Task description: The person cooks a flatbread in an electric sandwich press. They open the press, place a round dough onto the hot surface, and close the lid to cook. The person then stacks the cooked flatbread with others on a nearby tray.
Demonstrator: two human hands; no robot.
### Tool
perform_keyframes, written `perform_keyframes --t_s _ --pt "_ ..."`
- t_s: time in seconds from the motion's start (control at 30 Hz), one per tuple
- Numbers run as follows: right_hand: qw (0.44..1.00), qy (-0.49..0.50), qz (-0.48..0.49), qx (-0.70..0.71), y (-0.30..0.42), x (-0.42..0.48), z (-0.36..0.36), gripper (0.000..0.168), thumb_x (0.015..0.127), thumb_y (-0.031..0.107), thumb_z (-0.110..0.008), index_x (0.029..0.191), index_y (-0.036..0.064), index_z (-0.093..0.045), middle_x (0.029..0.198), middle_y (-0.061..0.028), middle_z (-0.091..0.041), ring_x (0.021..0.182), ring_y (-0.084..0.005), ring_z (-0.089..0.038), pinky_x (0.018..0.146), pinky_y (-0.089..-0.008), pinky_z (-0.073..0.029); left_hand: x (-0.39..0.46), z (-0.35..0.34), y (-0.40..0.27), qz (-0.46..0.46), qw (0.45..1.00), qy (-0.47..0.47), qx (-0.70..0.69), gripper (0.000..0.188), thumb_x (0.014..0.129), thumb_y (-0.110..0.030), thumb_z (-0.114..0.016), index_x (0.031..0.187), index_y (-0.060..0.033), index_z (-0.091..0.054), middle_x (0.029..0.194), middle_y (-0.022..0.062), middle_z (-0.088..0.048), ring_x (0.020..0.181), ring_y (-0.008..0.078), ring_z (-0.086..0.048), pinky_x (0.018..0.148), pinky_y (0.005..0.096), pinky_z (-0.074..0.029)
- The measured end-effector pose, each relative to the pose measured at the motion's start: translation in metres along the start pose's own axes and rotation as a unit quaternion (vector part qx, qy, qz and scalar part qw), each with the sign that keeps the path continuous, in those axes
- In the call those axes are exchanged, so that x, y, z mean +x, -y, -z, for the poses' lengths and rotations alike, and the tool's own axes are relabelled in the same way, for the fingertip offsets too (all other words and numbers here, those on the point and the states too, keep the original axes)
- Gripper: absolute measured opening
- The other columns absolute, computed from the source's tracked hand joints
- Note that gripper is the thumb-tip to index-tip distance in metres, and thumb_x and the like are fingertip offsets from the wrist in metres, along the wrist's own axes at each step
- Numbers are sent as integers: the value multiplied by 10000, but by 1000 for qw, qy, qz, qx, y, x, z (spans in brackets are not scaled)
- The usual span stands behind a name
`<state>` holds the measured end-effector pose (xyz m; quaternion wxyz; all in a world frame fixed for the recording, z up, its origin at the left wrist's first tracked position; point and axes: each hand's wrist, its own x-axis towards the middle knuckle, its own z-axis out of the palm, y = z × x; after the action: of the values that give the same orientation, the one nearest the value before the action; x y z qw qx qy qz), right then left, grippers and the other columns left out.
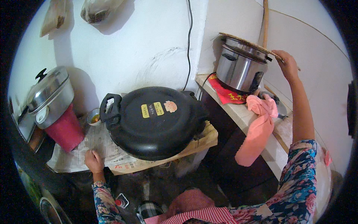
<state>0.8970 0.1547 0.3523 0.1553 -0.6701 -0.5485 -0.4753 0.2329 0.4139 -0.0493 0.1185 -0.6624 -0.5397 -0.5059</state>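
Observation:
My right hand (288, 64) grips the edge of a thin, flat woven cover (246, 40). That cover lies slightly tilted over the top of a stainless-steel electric cooker (237, 68). My left hand (94, 161) is curled at the front edge of the newspaper (113, 152), with nothing visible in it. Just beyond it sits a round black electric griddle (153, 134), its lid down and a large handle on its left side. A small ribbed bowl (94, 117) with a little yellow content stands behind my left hand.
A lidded metal pot (56, 95) rests on a red container (65, 128) at left. On the right ledge, a pink towel (256, 142) hangs over the edge, beside red paper (226, 93) bearing writing. A black cable (189, 42) runs down the wall. Plastic bags (98, 12) hang above.

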Motion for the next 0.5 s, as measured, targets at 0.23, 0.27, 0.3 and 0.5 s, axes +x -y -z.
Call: perform_keyframes --t_s 0.23,0.27,0.3,0.5 --pt "999 23 43 -8 -2 -4 5 348 743 28 -601 1084 89 -568 1053 -121 -589 1017 -320 -524 876 -387 -413 -2 -3 5 -4 1000 -7 3 248 855 -134 -445 653 9 -459 665 189 -463 648 384 -474 573 453 -369" --pt "999 5 36 -2 -2 -7 9 366 735 15 -589 1092 85 -562 1071 -121 -582 1034 -321 -516 895 -389 -401 -1 -4 5 -6 1000 -2 0 249 855 -132 -444 650 8 -457 662 189 -461 647 383 -474 572 452 -370" --pt "999 -12 30 6 14 -9 17 383 727 2 -578 1101 81 -556 1089 -121 -575 1051 -322 -507 915 -391 -389 -2 -4 6 -6 1000 5 1 250 855 -130 -444 647 8 -455 659 189 -460 646 382 -475 571 452 -370" --pt "971 -152 140 119 96 -28 59 509 615 -105 -435 1090 37 -548 1104 -132 -568 1071 -309 -511 945 -384 -367 0 2 -3 -31 999 -5 11 247 861 -134 -435 661 7 -471 664 186 -463 645 375 -475 576 447 -375"
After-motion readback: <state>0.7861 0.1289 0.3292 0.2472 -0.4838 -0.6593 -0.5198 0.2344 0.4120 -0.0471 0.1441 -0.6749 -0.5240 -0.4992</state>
